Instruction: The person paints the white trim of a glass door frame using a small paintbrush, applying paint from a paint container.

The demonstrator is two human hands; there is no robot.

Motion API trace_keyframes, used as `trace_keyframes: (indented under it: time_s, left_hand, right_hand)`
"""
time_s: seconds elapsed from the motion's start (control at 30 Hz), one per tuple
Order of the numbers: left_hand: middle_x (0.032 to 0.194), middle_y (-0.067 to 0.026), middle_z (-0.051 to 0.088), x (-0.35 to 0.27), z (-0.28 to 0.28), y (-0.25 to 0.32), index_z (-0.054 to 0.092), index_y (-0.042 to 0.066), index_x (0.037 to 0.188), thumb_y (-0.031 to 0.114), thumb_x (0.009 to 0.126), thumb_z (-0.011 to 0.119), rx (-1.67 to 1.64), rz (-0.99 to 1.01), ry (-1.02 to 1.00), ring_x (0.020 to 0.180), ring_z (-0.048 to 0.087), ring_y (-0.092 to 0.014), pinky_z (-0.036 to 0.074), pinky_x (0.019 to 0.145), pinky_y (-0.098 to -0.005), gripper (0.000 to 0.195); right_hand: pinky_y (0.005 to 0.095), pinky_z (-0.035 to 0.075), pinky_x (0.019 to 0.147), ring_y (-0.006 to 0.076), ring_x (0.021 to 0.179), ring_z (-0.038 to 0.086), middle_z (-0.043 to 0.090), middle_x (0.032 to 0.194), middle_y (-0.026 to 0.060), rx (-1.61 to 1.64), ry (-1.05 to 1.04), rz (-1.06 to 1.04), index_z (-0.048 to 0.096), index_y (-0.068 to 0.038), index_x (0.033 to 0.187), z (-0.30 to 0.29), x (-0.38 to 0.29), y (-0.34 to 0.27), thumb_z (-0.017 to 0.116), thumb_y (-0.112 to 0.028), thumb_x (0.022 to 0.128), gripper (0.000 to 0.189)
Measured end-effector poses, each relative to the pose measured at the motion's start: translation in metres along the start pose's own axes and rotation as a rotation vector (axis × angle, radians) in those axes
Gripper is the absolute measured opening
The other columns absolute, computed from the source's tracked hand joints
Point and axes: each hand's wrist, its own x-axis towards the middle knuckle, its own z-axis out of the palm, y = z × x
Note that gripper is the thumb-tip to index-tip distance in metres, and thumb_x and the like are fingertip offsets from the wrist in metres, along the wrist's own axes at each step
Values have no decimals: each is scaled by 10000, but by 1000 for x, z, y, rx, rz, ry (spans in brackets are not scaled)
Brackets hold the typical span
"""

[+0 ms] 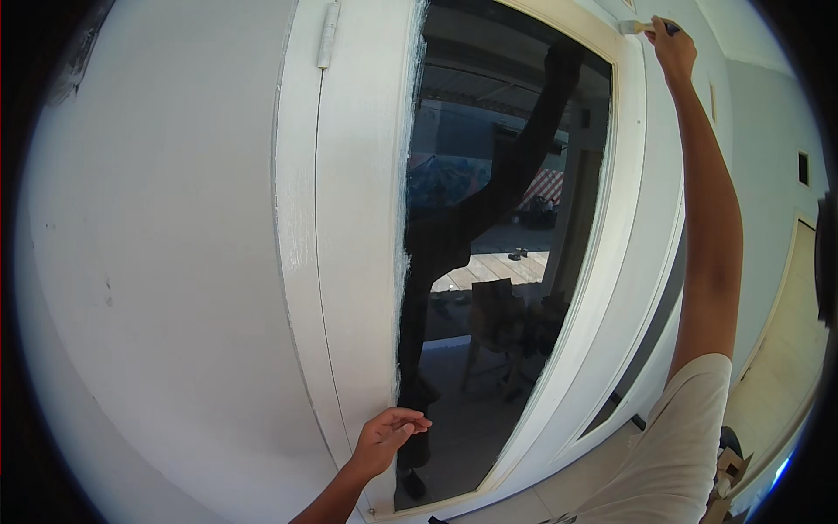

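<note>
Raised at the upper right, my right hand (pixel 674 49) grips a paintbrush (pixel 634 27), its pale bristles against the upper corner of the white frame (pixel 632 85). Below, my left hand (pixel 391 435) hangs loosely before the lower left of a dark glass pane (pixel 497 314), fingers partly bent and nothing in them. Whether it touches the door cannot be told. White paint is smeared unevenly along the pane's left edge. The white door stile (pixel 359 196) stands left of the glass, with a painted hinge (pixel 328 36) near its top. My arm and body are reflected in the pane.
A pale wall (pixel 163 229) fills the left side. To the right are a second dark window (pixel 645 347), a cream door (pixel 782 314) and a small dark wall opening (pixel 803 168). A cardboard box (pixel 730 468) sits at the lower right by the tiled floor (pixel 582 475).
</note>
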Motion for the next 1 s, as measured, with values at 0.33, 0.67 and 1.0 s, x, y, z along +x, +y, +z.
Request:
trace_keyframes:
  time_s: [0.33,0.67,1.0]
  left_hand:
    - [1114,-179,639,-5,-4,13,571,-29,1177,39,982,485,37,22,14,1065,619,-233,466,987,-359,223]
    - [1108,-158,645,-27,-33,23,576,-18,1159,37,982,487,75,31,81,1059,614,-212,466,972,-354,206]
    - [1096,-146,646,-28,-39,35,579,-14,1148,16,973,471,63,37,55,1051,614,-211,461,979,-360,208]
  right_hand:
    - [331,553,947,317,1005,674,630,1110,266,1003,-266,240,541,150,1152,8,-21,-58,563,-169,971,368]
    - [294,554,772,189,795,720,733,832,88,-10,61,265,714,10,989,-1,-21,12,618,-330,914,362]
    - [356,518,602,219,644,679,674,676,155,169,92,-167,669,63,772,20,-36,-233,631,-234,876,317]
